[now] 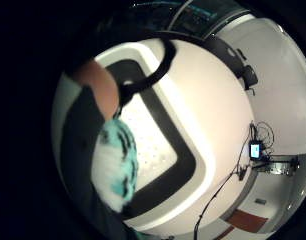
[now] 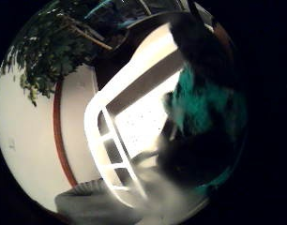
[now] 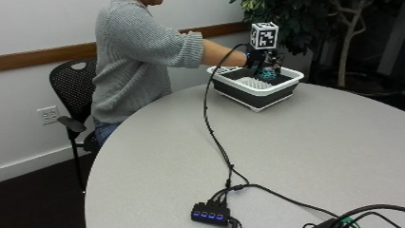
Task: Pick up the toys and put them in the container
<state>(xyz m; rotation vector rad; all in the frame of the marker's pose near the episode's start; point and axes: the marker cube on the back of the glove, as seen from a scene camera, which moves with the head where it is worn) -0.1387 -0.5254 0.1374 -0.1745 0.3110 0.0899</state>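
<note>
while the teal-and-white plush toy (image 3: pixel 268 74) hangs in the gloved right hand (image 3: pixel 258 59), it sits directly above the floor of the container (image 3: pixel 235 89), inside the line of the white rim, so the relation that matters is plain vertical: toy over basin, a gap of air between them. both palm views agree, the pale speckled floor lying straight out from the palm with the fuzzy teal toy close against the hand on one side. the fingers are curled round the toy, pinching it against the palm; the exact finger placement is hidden by fur and glove. the toy looks rounded, no clear long axis to line up. judgement: the next move needs only a short lowering or a release, no sideways travel. only the right hand is near; the other hand is not in view. counts: 1 toy seen, 1 container, no other toy visible on the round grey table (image 3: pixel 316 156) or on the part of the container floor that shows. outward from there: 1 person in a grey sweater (image 3: pixel 136 57), seated on 1 black chair (image 3: pixel 68 88), 1 potted tree (image 3: pixel 303 19) behind the container.
</note>
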